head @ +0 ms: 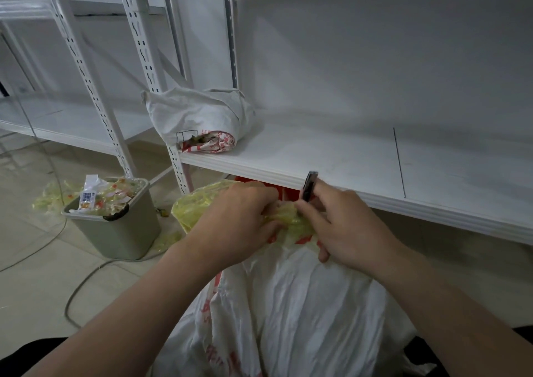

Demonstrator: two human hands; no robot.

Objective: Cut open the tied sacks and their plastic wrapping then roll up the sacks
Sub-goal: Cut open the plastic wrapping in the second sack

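White slotted-post shelves [331, 154] stood against a white wall [375, 45] over a pale tiled floor [31, 264] (cables [68, 304] trailing across it), a grey bin [121, 232] alongside, the light dim.

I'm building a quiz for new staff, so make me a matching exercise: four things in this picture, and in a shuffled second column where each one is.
1 rolled sack
2 cutter
3 bin
4 yellow plastic wrapping

A on the floor
B in the right hand
C on the shelf
D gripped by the left hand

Pairs: 1-C, 2-B, 3-A, 4-D
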